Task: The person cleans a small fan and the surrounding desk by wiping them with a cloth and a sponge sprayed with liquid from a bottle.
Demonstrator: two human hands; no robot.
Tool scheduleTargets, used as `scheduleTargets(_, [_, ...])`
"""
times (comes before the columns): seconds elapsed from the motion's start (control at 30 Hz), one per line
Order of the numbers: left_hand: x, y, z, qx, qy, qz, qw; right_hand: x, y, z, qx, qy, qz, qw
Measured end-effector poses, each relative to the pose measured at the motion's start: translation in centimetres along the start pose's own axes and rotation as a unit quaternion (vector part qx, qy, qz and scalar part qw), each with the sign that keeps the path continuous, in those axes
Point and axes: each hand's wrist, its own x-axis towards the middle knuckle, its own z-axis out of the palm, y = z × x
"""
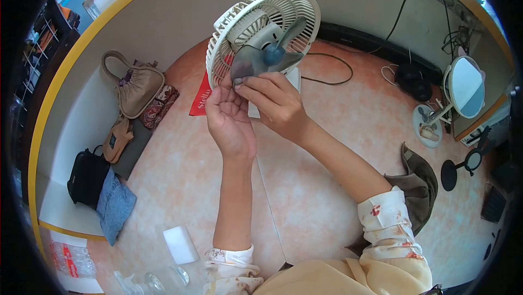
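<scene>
A white electric fan (pixel 213 50) stands ahead of me, its front open and its grey see-through blades (pixel 248 62) bare around a bluish hub (pixel 274 54). With thumb and fingers, my right hand (pixel 280 104) pinches the lower blade near its tip. My left hand (pixel 234 126) is palm up just under the same blade, fingers curled at its edge and close to the cage's lower rim. The exact contact of the left fingertips is partly hidden. Part of the fan's white base (pixel 295 79) shows behind my right hand.
A red printed item (pixel 200 100) lies beside the fan. Bags (pixel 139 91) and folded denim (pixel 116 205) are at left. A white block (pixel 181 244) and clear bottle (pixel 166 278) lie near me. At right are a round mirror (pixel 467 87), brown cloth (pixel 419 180) and cables (pixel 340 66).
</scene>
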Motion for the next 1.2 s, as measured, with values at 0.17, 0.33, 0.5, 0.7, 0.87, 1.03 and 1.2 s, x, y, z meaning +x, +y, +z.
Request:
scheduleTargets(0.17, [-0.1,0.2,0.1,-0.003,-0.007,0.001,1.000,-0.7,0.1,-0.3,0.005,-0.015,-0.004,1.000])
scheduleTargets(0.33, [0.0,0.1,0.0,-0.001,-0.002,0.002,1.000,-1.5,0.2,-1.2,0.012,-0.064,0.009,0.998])
scheduleTargets(0.5, [0.0,-0.1,0.3,0.000,0.021,0.005,1.000,-1.5,0.8,-2.9,0.060,-0.117,0.034,0.991])
scheduleTargets(0.7, [-0.2,-0.1,0.6,0.010,-0.008,0.024,1.000,-1.5,0.2,-1.7,0.097,0.068,0.308,0.944])
scheduleTargets(0.87, [-0.2,0.1,0.8,0.010,0.002,0.013,1.000,-1.0,-1.7,0.4,0.131,0.119,0.378,0.909])
scheduleTargets(1.03, [-0.3,0.1,0.9,0.015,0.004,0.007,1.000,-1.3,-2.8,0.0,0.095,0.057,0.293,0.950])
scheduleTargets(1.2, [0.0,-0.1,0.1,0.022,0.005,0.007,1.000,-0.9,-3.6,-0.6,0.175,0.004,0.263,0.949])
